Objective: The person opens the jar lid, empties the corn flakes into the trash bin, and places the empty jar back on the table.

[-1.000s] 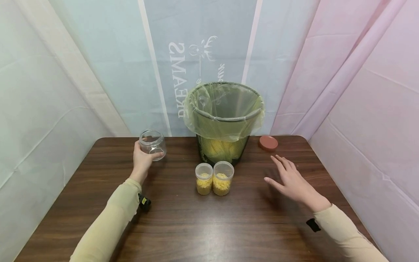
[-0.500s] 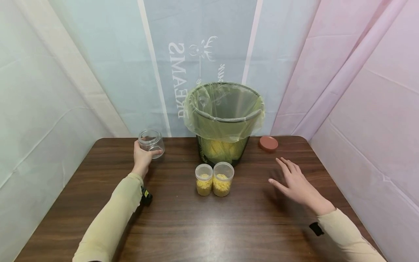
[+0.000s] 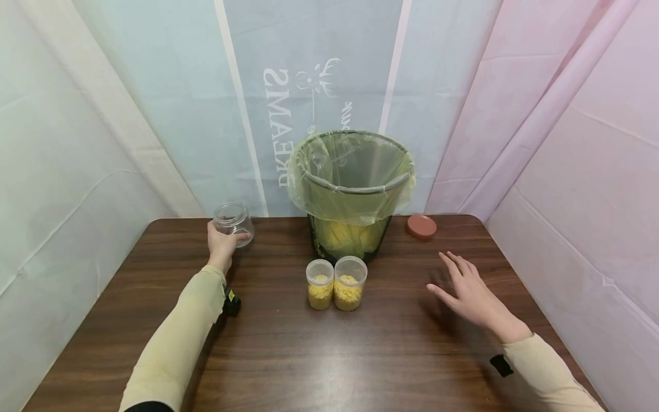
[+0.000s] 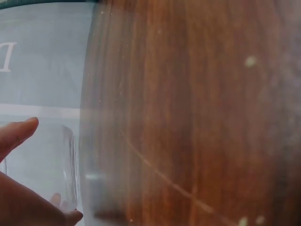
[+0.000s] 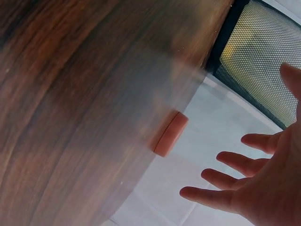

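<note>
At the table's back left, my left hand [image 3: 222, 247] grips a clear jar [image 3: 243, 220] without a lid, thumb on one side and fingers round the other. The left wrist view shows the thumb along the jar's wall [image 4: 70, 169]. On the right, my right hand [image 3: 471, 294] hovers over the table with fingers spread and holds nothing. Beyond its fingertips lies a reddish-brown lid [image 3: 421, 226], which also appears in the right wrist view as a lid [image 5: 171, 133] apart from the hand. Two clear cups, a smaller one [image 3: 320, 294] and a larger one [image 3: 348, 294], stand side by side, partly filled with yellow flakes.
A mesh wastebasket [image 3: 350, 214] lined with a translucent yellow-green bag stands at the back middle, directly behind the cups. Yellow material shows through its mesh. The dark wooden table [image 3: 319, 355] ends at the back against a hanging curtain [image 3: 180, 103].
My left hand has shifted slightly left with the jar. My right hand has drawn back a little toward the right, away from the lid. The cups, lid and wastebasket have stayed in place.
</note>
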Tool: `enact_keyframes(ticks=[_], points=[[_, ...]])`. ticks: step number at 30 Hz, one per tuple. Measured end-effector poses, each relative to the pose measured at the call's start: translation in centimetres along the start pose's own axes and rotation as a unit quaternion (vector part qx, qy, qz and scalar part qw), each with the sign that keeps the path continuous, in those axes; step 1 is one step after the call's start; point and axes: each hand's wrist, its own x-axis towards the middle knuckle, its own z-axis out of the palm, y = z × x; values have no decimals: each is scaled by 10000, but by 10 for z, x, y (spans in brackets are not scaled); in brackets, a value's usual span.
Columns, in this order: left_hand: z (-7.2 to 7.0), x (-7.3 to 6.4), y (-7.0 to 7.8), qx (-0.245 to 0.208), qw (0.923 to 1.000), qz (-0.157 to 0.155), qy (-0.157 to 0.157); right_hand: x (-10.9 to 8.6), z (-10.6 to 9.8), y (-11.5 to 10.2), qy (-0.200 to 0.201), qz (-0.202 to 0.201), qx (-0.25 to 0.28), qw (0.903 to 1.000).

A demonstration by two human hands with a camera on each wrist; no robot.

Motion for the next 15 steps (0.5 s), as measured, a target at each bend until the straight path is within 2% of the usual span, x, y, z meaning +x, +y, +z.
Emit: enact_keyframes(ticks=[15], points=[[-5,12,-2,24,9999,-111,63,-4,-3,4,-50,94,4,9999]])
